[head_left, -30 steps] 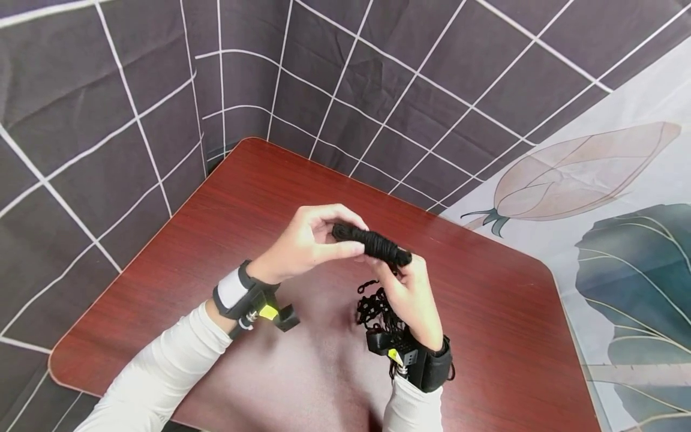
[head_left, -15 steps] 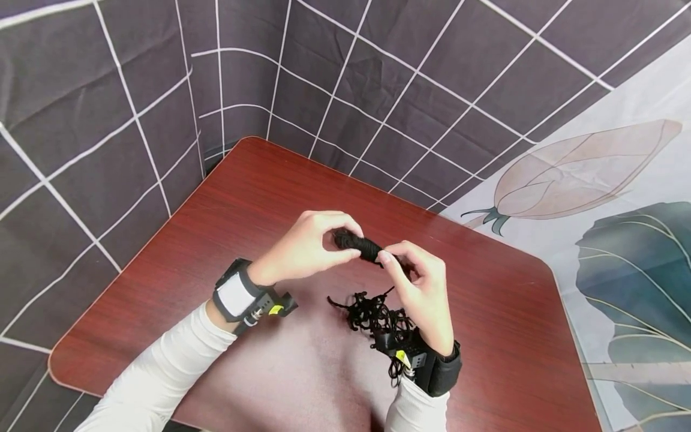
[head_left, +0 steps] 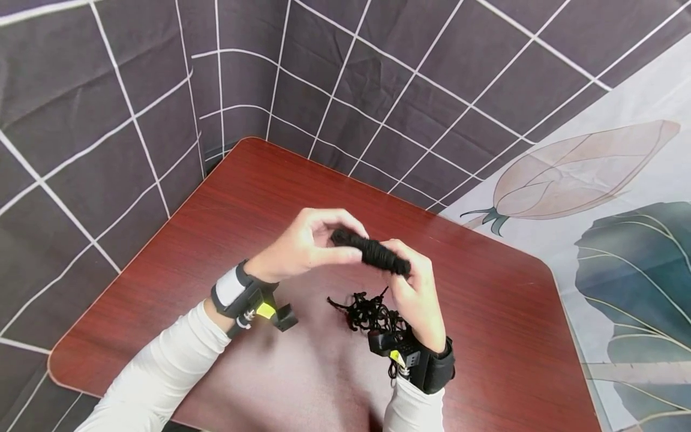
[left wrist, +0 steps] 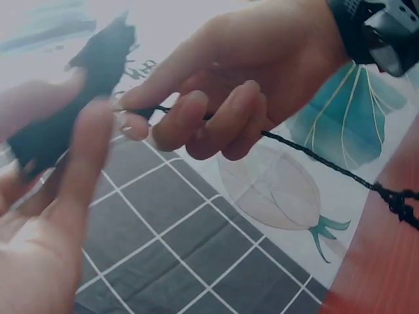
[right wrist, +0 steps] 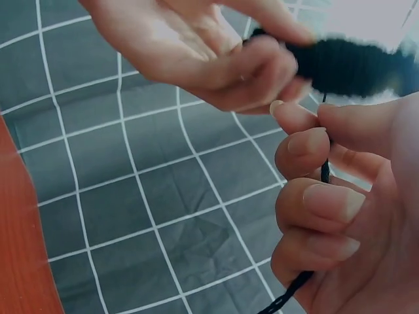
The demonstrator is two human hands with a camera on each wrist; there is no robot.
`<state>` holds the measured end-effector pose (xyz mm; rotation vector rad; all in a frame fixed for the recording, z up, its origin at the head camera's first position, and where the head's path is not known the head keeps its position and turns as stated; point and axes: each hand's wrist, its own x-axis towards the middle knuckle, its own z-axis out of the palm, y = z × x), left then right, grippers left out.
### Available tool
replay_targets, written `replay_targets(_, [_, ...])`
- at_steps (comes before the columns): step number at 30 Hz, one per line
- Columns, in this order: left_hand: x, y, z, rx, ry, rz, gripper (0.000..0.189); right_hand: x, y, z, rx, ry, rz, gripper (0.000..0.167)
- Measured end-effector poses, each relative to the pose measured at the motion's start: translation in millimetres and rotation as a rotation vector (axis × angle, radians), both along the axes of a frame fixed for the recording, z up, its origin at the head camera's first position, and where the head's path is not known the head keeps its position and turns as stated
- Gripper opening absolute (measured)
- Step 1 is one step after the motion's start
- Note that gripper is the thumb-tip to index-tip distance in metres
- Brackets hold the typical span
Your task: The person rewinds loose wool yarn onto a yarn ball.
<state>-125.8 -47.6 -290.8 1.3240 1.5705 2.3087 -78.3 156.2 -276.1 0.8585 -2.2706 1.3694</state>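
Observation:
My left hand [head_left: 297,249] grips one end of a bundle of wound black cord [head_left: 378,255], thumb on the near side and fingers on the far side. The bundle is held above the table, its right end tilted lower. My right hand [head_left: 420,300] is at that right end, partly behind it. In the right wrist view its thumb and forefinger pinch a thin strand of the cord [right wrist: 325,171] just below the windings, the other fingers curled over it. The strand runs out of the right hand [left wrist: 216,111] towards a loose tangle of cord [head_left: 367,312] under the right wrist.
The red-brown wooden table [head_left: 259,180] has rounded corners. Dark cloth with white grid lines [head_left: 324,66] hangs behind and at the left. A white cloth with printed leaves [head_left: 567,240] hangs at the right. A wrist camera [head_left: 283,316] sticks out below the left wrist.
My right hand has gone round the bundle's right end, crossing to its near side and then back behind it. The loose tangle has spread leftward. My left hand keeps its grip, nearly in place.

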Motion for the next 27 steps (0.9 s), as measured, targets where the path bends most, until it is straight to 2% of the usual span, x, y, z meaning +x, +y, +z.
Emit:
replay_targets(4, [-0.9, 1.4, -0.1, 0.101, -0.021, 0.244, 0.025, 0.1, -4.1, -1.0, 0.067, 0.001, 0.004, 0.016])
replay_targets(6, [-1.7, 1.5, -0.7, 0.085, 0.012, 0.373, 0.024, 0.7, -5.5, -0.8, 0.107, 0.004, 0.004, 0.015])
replay_targets(9, [-3.5, 1.4, -1.9, -0.055, 0.150, 0.555, 0.021, 2.4, -5.4, 0.2, 0.130, 0.033, -0.019, 0.013])
replay_targets(11, [-4.7, 1.1, -3.3, -0.177, 0.254, 0.609, 0.020, 3.4, -4.0, 1.3, 0.105, 0.062, -0.041, 0.011])
replay_targets(12, [-5.2, 0.9, -3.8, -0.233, 0.297, 0.606, 0.020, 3.8, -2.8, 1.9, 0.081, 0.073, -0.051, 0.011])
replay_targets(13, [-5.5, 0.6, -4.4, -0.281, 0.323, 0.577, 0.019, 4.1, -1.5, 2.6, 0.056, 0.083, -0.065, 0.011])
replay_targets(15, [-5.7, -0.5, -5.4, -0.332, 0.319, 0.447, 0.019, 3.9, 1.5, 3.3, -0.006, 0.099, -0.087, 0.011])
replay_targets(18, [-4.7, -2.7, -5.1, -0.320, 0.218, 0.189, 0.020, 2.8, 5.6, 4.3, -0.071, 0.119, -0.112, 0.011])
replay_targets(20, [-3.3, -3.8, -3.8, -0.265, 0.146, 0.054, 0.021, 1.6, 6.6, 3.5, -0.089, 0.113, -0.105, 0.012])
replay_targets(21, [-2.6, -4.1, -2.8, -0.230, 0.118, 0.013, 0.021, 0.8, 6.4, 2.8, -0.085, 0.105, -0.096, 0.013])
replay_targets(23, [-1.5, -3.4, -0.7, -0.144, 0.079, -0.016, 0.023, -1.0, 5.5, 0.9, -0.039, 0.093, -0.093, 0.017])
replay_targets(24, [-1.1, -3.0, 0.4, -0.103, 0.074, 0.004, 0.023, -2.0, 4.7, -0.2, -0.011, 0.085, -0.086, 0.018])
replay_targets(27, [-1.3, -1.6, 1.7, 0.000, 0.057, 0.135, 0.025, -4.0, 2.3, -3.0, 0.089, 0.078, -0.078, 0.019])
